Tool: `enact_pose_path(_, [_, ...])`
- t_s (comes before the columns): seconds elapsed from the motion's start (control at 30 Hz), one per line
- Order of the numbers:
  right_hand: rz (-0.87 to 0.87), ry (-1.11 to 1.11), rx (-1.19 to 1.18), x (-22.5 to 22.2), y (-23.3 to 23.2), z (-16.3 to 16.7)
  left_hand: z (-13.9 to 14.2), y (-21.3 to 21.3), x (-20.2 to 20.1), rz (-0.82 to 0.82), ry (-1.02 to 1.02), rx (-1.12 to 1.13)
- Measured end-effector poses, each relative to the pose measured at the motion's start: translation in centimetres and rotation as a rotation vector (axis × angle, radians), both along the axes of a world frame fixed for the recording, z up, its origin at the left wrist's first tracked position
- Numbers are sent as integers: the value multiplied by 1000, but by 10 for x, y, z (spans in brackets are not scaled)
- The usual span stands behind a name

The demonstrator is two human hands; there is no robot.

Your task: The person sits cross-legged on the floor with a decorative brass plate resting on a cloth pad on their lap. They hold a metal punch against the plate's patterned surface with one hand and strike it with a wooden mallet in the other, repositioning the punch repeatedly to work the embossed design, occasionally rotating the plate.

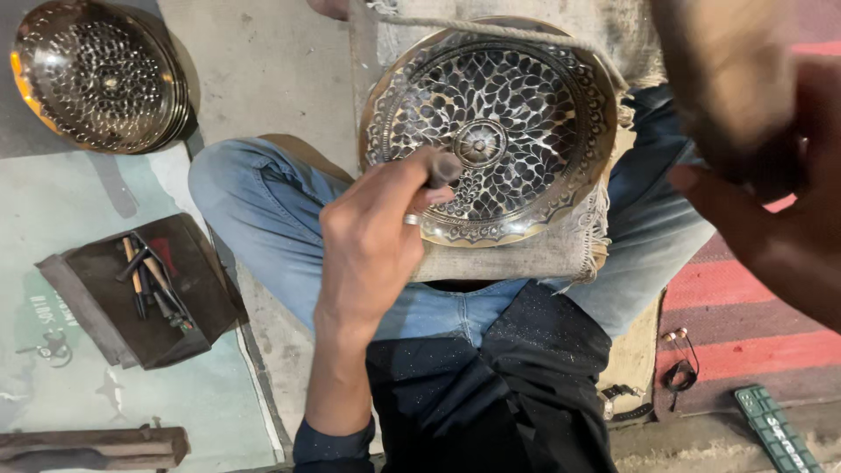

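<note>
Engraved brass bowl [491,131] rests on burlap [526,254] across the lap. Left hand [372,236] grips a punch [442,168] touching its lower centre. Right hand [762,166], blurred beside the bowl: grip unclear.

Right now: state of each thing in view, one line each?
Left hand: closed around a dark tool.
Tool: tip against the engraved plate.
Engraved plate: face up on burlap across the lap.
Right hand: raised, blurred; grip unclear.
Stacked plates: on the floor.
Tray of tools: open, untouched.
</note>
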State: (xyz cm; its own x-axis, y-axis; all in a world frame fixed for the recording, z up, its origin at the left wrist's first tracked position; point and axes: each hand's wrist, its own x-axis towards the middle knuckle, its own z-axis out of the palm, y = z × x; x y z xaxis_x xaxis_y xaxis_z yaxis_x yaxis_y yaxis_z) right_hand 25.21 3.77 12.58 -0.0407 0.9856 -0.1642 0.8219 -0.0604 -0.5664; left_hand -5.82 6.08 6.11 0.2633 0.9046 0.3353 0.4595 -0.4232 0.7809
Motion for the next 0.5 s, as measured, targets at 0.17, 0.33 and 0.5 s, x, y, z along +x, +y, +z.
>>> enact_pose_path(0.17, [157,-90,220,-29,-2,16,3,12,-9,-137,37,-7])
enact_pose_path(0.33, [270,-371,301,-37,-8,23,8,15,-10,-148,39,-18])
enact_pose_path(0.5, [310,-413,354,-39,-8,16,9,16,-11,-147,24,-42])
